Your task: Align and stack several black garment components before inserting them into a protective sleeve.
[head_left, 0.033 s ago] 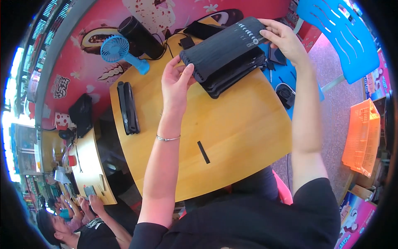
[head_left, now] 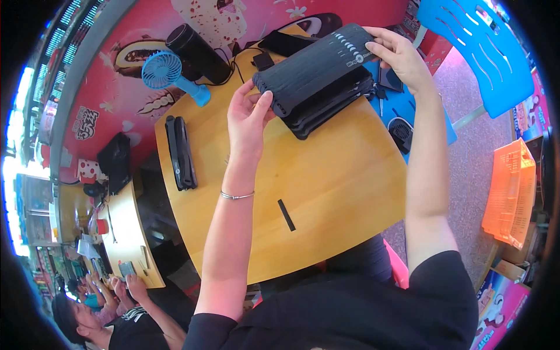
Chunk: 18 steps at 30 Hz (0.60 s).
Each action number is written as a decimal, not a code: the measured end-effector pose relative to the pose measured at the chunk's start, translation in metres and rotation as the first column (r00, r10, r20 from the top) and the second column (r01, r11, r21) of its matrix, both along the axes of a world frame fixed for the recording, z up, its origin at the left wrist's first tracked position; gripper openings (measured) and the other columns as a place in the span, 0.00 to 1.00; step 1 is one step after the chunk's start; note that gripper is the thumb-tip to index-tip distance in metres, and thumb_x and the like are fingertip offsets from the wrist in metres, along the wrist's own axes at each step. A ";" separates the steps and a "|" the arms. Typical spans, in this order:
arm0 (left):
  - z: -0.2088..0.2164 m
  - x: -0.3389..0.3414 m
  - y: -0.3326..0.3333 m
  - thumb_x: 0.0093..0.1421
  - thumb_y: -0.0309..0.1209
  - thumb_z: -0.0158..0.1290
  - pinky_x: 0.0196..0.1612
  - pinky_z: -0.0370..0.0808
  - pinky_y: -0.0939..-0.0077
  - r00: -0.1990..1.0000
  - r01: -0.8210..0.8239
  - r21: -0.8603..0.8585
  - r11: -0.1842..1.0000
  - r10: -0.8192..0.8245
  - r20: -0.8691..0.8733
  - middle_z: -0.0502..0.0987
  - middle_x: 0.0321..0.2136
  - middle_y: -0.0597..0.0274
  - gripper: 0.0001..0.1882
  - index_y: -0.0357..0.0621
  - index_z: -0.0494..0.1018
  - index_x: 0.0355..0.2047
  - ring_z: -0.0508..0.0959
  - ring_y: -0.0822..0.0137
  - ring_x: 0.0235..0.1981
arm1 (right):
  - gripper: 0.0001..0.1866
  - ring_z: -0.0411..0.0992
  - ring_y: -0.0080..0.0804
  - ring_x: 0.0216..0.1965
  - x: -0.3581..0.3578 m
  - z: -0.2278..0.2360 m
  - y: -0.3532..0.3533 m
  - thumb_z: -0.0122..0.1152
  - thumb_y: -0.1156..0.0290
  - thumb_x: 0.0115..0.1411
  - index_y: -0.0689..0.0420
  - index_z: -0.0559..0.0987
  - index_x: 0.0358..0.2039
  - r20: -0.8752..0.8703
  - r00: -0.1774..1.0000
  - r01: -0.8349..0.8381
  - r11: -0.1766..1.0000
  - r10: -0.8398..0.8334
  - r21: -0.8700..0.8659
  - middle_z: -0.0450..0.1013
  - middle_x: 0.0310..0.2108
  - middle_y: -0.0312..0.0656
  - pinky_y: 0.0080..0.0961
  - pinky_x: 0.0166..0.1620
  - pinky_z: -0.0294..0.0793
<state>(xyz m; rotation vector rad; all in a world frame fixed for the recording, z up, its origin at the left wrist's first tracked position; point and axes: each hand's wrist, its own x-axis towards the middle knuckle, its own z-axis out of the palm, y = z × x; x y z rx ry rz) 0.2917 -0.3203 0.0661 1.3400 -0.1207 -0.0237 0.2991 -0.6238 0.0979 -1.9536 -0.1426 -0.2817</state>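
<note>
Both my hands grip a flat black folded fabric piece [head_left: 312, 67] with a row of pale crescent marks and white print near one end. My left hand [head_left: 248, 116] pinches its near left end, thumb on top and fingers beneath. At the far right corner, my right hand [head_left: 402, 55] has thumb and fingers closed on the edge. Under it lies a stack of similar black pieces [head_left: 329, 108], partly hidden. Another narrow black bundle [head_left: 181, 154] rests at the left of the wooden table [head_left: 344, 181]. A short black strip [head_left: 286, 215] lies nearer me, between my forearms.
A light-blue handheld fan [head_left: 166, 73] and a black cylinder [head_left: 201, 55] with cables stand at the back left. To the right are a blue chair [head_left: 481, 64] and an orange basket [head_left: 506, 195]. A co-worker [head_left: 125, 321] sits at another table, lower left.
</note>
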 end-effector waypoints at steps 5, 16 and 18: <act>-0.001 0.000 -0.001 0.61 0.26 0.54 0.36 0.75 0.81 1.000 0.002 0.042 0.999 -0.001 -0.023 0.77 0.35 0.61 0.23 0.35 0.62 0.55 0.78 0.74 0.34 | 0.19 0.70 0.17 0.33 -0.003 -0.020 0.009 0.59 0.70 0.60 0.58 0.74 0.52 -0.014 0.997 0.079 0.984 -0.078 0.159 0.76 0.33 0.33 0.17 0.35 0.69; -0.011 0.006 -0.003 0.58 0.27 0.58 0.32 0.73 0.84 0.998 -0.015 0.139 0.990 0.023 -0.057 0.76 0.29 0.62 0.25 0.32 0.63 0.53 0.75 0.76 0.28 | 0.17 0.62 0.16 0.26 -0.001 -0.027 0.011 0.61 0.69 0.58 0.56 0.77 0.49 -0.121 0.970 0.218 0.975 -0.211 0.045 0.71 0.27 0.28 0.15 0.29 0.62; -0.009 0.005 -0.006 0.58 0.27 0.58 0.32 0.72 0.84 0.997 -0.021 0.172 0.985 0.034 -0.070 0.76 0.28 0.62 0.25 0.31 0.63 0.53 0.75 0.76 0.27 | 0.18 0.62 0.16 0.27 0.003 -0.032 0.005 0.61 0.69 0.58 0.56 0.77 0.49 -0.123 0.974 0.196 0.981 -0.192 0.015 0.71 0.28 0.29 0.15 0.30 0.63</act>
